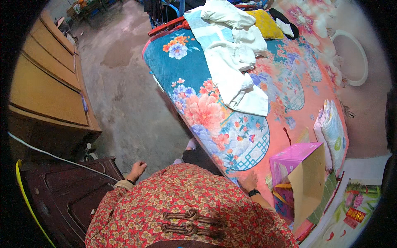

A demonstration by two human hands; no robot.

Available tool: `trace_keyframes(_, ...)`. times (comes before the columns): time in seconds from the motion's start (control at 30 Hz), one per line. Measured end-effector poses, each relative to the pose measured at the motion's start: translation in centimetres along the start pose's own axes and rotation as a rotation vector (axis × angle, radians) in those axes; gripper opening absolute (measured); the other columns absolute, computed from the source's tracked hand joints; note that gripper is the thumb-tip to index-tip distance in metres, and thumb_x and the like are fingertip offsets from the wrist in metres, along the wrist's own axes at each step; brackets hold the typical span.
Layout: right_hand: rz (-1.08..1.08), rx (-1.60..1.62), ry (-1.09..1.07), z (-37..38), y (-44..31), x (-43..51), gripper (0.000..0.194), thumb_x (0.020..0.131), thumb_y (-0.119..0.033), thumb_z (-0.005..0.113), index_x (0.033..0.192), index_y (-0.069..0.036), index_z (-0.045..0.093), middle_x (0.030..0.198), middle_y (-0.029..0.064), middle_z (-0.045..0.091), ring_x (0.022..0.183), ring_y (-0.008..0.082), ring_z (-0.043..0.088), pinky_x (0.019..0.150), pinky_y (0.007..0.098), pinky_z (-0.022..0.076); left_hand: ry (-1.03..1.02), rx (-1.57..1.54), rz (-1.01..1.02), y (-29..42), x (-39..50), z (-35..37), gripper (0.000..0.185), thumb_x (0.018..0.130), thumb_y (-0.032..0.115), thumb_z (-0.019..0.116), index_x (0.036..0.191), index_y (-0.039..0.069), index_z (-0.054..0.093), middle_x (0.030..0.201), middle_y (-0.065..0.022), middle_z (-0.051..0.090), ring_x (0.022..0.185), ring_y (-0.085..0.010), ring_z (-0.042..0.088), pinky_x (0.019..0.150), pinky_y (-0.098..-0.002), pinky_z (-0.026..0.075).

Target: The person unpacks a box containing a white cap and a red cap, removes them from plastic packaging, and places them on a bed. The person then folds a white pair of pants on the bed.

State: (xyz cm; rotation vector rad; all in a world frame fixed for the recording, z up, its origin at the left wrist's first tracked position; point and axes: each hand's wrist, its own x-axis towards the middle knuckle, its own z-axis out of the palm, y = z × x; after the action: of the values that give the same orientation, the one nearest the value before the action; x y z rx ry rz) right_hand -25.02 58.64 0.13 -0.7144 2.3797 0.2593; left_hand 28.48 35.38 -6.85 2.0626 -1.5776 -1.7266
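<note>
My left hand (137, 170) hangs in the air beside the dark wooden cabinet (71, 192), its fingers curled, and I cannot tell whether they are fully closed. On the near edge of the flowered bedspread (204, 114) rests my right hand (248, 182), a dark band around its wrist; its fingers are hard to make out. To the right of that hand stands an open pink cardboard box (297, 152) with brown flaps. White cloth garments (235, 74) lie crumpled across the bed's upper middle. A yellow cushion (265, 24) lies beyond them.
Folded quilts (333, 133) sit at the bed's right side by the wall. A wooden cupboard (46, 74) stands at the left across the concrete floor (118, 80). A pale cable (62, 156) runs over the dark cabinet. The bed has a red rail (166, 26) at its far end.
</note>
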Motion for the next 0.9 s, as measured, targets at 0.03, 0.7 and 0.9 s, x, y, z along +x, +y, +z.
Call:
trace_keyframes(0.03,0.015,-0.031,0.006,0.4,0.2,0.2,0.104,0.068,-0.043,0.071,0.141,0.001,0.013,0.139,0.0284,0.025,0.126,0.0458,0.027,0.105,0.0472,0.0267,-0.044,0.010,-0.036,0.6,0.3,0.0,0.031,0.087,0.025,0.058,0.098,-0.004,0.058,0.080,-0.0101,0.062,0.070,-0.0195,0.059,0.065,-0.0351,0.047)
trace_keyframes(0.7,-0.241,0.738,0.414,-13.2,-14.3,19.3,0.056,0.081,-0.027,0.065,0.121,0.006,0.045,0.106,0.0213,0.061,0.092,0.0302,0.062,0.079,0.0371,0.0480,-0.213,0.082,0.191,23.8,16.8,-3.9,0.035,0.087,0.027,0.058,0.105,-0.003,0.058,0.083,-0.0075,0.062,0.077,-0.0153,0.058,0.071,-0.0309,0.047)
trace_keyframes(0.9,-0.104,0.791,0.592,-17.2,-29.5,24.2,0.077,0.072,-0.041,0.071,0.126,0.006,0.042,0.096,0.0214,0.063,0.092,0.0330,0.061,0.082,0.0372,0.0467,-0.263,0.051,0.200,32.2,17.2,-4.7,0.032,0.089,0.025,0.056,0.108,-0.001,0.055,0.092,-0.0071,0.060,0.083,-0.0149,0.056,0.076,-0.0298,0.045)
